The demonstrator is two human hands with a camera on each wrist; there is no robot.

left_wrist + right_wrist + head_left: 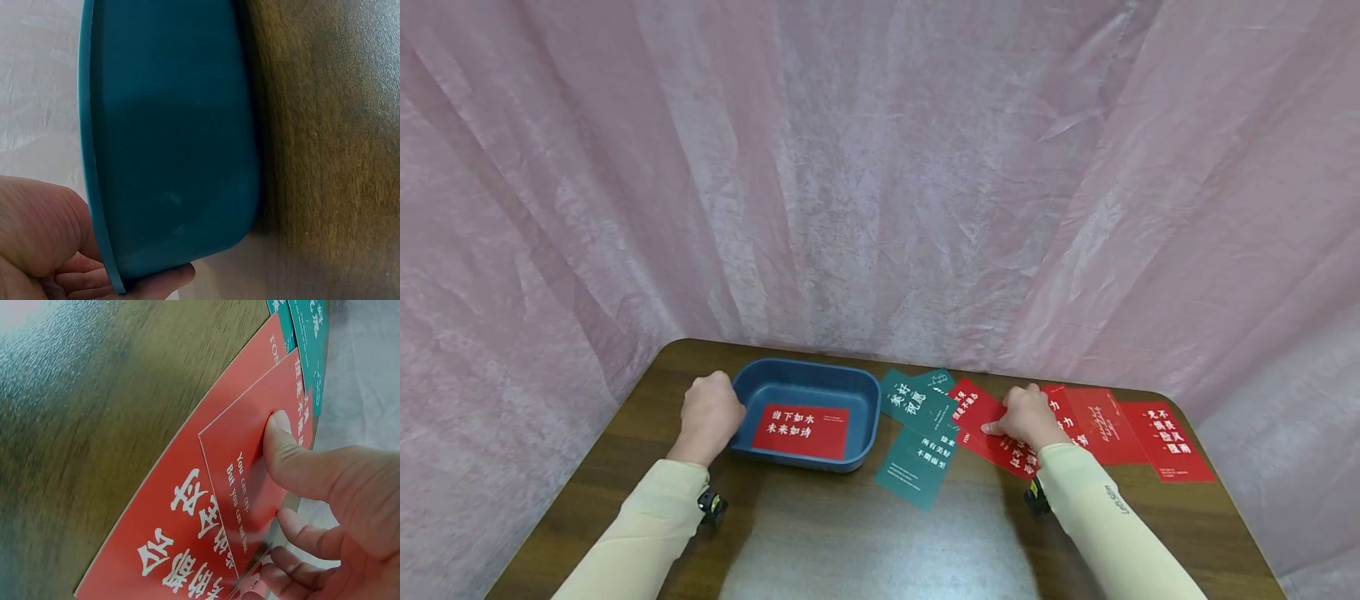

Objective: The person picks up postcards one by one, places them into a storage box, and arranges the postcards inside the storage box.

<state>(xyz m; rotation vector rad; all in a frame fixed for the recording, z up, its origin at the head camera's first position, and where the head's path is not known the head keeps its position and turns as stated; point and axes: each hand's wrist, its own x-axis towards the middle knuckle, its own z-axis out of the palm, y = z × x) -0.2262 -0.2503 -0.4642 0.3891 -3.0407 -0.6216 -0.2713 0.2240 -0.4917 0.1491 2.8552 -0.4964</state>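
Thumb pressure from the right hand (1026,417), whose grip pinches the top red card (250,481) off the overlapping pile on the desk (850,542), should stay light to lift one card only, while the left hand (709,415) steadies the blue tray (808,379) by its rim.

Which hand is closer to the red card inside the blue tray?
Left. The left hand grips the blue tray's left rim, beside the red card in it. The right hand is farther right, pinching red cards past the green cards.
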